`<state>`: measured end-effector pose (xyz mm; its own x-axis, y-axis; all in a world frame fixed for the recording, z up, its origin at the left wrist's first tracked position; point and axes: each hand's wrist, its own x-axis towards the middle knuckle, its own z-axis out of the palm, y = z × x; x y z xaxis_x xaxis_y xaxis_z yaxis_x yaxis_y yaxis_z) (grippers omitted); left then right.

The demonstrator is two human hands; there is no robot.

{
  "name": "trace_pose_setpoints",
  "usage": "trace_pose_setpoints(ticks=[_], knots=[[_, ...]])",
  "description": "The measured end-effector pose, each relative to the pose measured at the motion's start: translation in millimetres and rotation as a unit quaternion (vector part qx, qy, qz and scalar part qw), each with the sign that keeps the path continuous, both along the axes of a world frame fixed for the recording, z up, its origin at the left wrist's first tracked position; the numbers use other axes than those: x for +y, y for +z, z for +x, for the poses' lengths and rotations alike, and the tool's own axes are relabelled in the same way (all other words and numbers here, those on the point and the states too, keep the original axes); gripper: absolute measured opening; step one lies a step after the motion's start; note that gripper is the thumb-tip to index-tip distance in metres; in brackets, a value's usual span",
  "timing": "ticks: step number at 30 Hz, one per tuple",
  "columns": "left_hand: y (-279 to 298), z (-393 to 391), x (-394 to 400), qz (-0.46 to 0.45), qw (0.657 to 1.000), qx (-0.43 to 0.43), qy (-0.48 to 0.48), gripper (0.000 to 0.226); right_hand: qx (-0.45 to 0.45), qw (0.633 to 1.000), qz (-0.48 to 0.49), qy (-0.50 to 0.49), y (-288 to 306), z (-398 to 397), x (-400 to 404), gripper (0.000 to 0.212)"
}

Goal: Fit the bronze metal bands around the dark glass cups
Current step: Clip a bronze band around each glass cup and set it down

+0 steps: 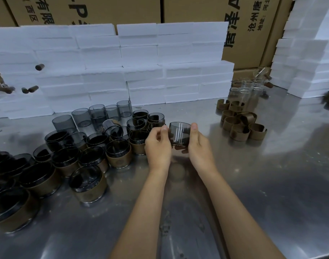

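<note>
I hold a cup [179, 135] between both hands above the table [253, 174], tilted, mouth away from me. My right hand [198, 146] grips its right side, my left hand [158, 146] pinches its left rim. The loose bands [240, 122] lie to the right, nearer my right hand.

Glossy smoked-glass cup [179, 134], matt bronze bands [241, 124], brushed steel table [272, 184].
</note>
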<state>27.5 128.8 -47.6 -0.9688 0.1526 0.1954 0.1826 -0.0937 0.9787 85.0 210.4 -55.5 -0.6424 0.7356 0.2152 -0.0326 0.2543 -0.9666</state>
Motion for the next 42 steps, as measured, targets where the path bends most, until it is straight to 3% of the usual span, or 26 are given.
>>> trace_pose_setpoints(ticks=[5,8,10,12,15,19,22,25,28,31,34,39,42], knots=[[12.9,11.4,-3.9,0.015,0.994,-0.075,-0.081,0.059,0.035,0.999,-0.036,-0.008,7.5,4.6,-1.0,0.046],[13.4,18.8,-1.8,0.024,0.981,-0.087,-0.172,0.062,-0.015,0.997,-0.068,0.045,9.7,7.2,-4.1,0.079],[14.1,22.6,0.6,0.025,0.975,-0.085,-0.203,0.055,-0.02,0.994,-0.07,0.082,8.3,7.5,-5.2,0.082],[13.4,22.4,3.8,0.007,0.977,-0.077,-0.198,0.053,0.001,0.995,-0.068,0.079,9.2,8.2,-5.4,0.062],[9.6,19.6,7.4,-0.056,0.985,-0.032,-0.162,0.056,0.01,0.997,-0.063,0.038,10.0,6.7,-5.2,0.062],[10.0,18.1,8.4,-0.001,0.993,-0.004,-0.114,0.041,0.04,0.995,-0.085,-0.012,9.7,4.9,-0.8,0.054],[14.0,16.3,5.4,0.038,0.991,-0.049,-0.12,0.028,0.071,0.992,-0.098,-0.028,10.1,6.0,0.7,0.042],[14.8,12.1,1.9,0.088,0.981,-0.093,-0.148,0.025,0.101,0.985,-0.143,0.008,9.9,6.0,0.7,0.034],[14.5,10.6,0.5,0.098,0.978,-0.088,-0.164,0.028,0.144,0.935,-0.315,0.078,15.3,9.2,-0.5,0.035],[14.2,12.3,0.3,0.095,0.972,-0.063,-0.204,0.033,0.156,0.898,-0.391,0.126,18.5,13.4,2.1,0.04],[12.6,13.5,0.8,0.086,0.969,-0.063,-0.225,0.04,0.161,0.888,-0.401,0.158,18.5,15.8,6.0,0.04],[14.9,15.3,-2.4,0.111,0.975,-0.086,-0.174,0.041,0.164,0.894,-0.369,0.196,19.2,17.4,4.5,0.041],[17.8,14.2,-6.5,0.131,0.974,-0.116,-0.141,0.057,0.161,0.901,-0.348,0.201,20.2,16.4,0.7,0.031]])
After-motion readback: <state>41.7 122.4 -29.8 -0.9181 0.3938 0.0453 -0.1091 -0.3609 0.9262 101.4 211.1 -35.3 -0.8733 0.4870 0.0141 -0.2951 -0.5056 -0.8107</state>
